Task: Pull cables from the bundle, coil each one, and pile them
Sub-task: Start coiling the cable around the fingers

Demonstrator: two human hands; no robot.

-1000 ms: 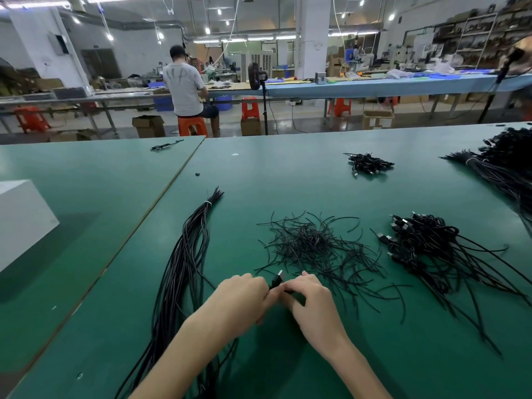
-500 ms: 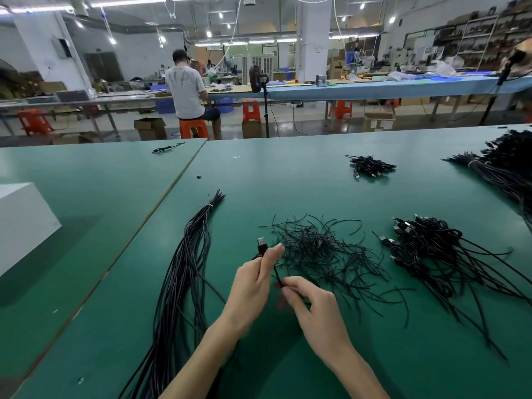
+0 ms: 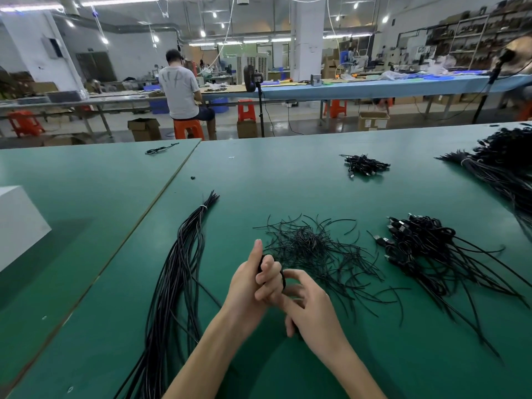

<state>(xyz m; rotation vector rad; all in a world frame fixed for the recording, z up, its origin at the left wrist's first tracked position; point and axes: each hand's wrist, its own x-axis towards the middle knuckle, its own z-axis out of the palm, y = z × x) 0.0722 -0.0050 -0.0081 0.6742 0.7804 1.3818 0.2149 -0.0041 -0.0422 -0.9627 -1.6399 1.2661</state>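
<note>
Cable (image 3: pixel 260 262) mostly behind hands (image 3: pixel 250 286) (image 3: pixel 313 312) (coil unclear)

Bright fluorescent ceiling strips (image 3: pixel 121 1) light a workshop with a white square pillar (image 3: pixel 308 38), a glossy grey floor (image 3: pixel 276 126), orange plastic stools (image 3: pixel 246 110) and a long blue-topped bench (image 3: pixel 403 84).

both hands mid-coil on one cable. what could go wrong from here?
1. The cable is held only in a small loop between the left hand and right hand, so it could spring open.
2. The hands work right at the edge of the loose strands, and one could get wound into the coil.
3. A trailing length seems to run back to the bundle. Pulling it could drag neighbouring cables.
</note>
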